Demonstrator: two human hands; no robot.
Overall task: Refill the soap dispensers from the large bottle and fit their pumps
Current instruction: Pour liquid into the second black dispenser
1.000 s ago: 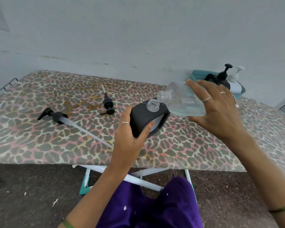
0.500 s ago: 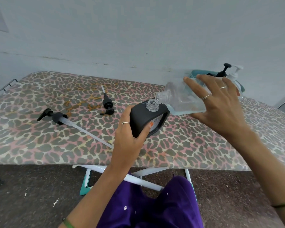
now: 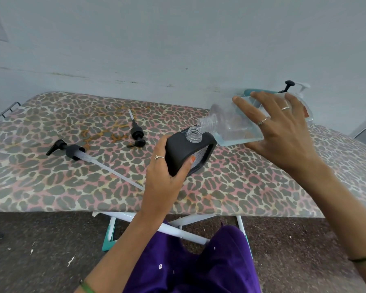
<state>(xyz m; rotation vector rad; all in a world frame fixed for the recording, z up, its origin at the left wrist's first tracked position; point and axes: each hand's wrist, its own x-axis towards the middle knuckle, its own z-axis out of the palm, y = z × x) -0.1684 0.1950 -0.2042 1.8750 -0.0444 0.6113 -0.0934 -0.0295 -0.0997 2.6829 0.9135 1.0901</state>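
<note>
A: Large bottle, clear plastic, uncapped, tipped neck-down to the left above the board. Pale blue liquid pooled along its lower side. Threaded mouth just above and beside the open neck of the black dispenser; whether touching, cannot tell.

B: Noted. Grip?

A: Right hand wrapped over the bottle's far end, fingers spread and curled round it, two rings visible. Left hand clasping the black dispenser, thumb on the front face, fingers round the back, one ring.

B: Dispenser appearance?

A: Black casing, clear threaded neck, window in the front face. Tilted toward the camera, base on the leopard-print ironing board near its front edge.

B: Counts?

A: Loose pumps on the board: two. Long pump, black head and long clear tube, lying to the left, tube running toward the left hand. Short pump, black, lying near the middle, well apart from the first. Dispensers in hand: one. Large bottles: one.

B: Back right corner?

A: Teal tray against the wall, mostly hidden behind the bottle and right hand. Two pump tops showing above it: one black, one white. Bottles beneath hidden, count uncertain.
</note>
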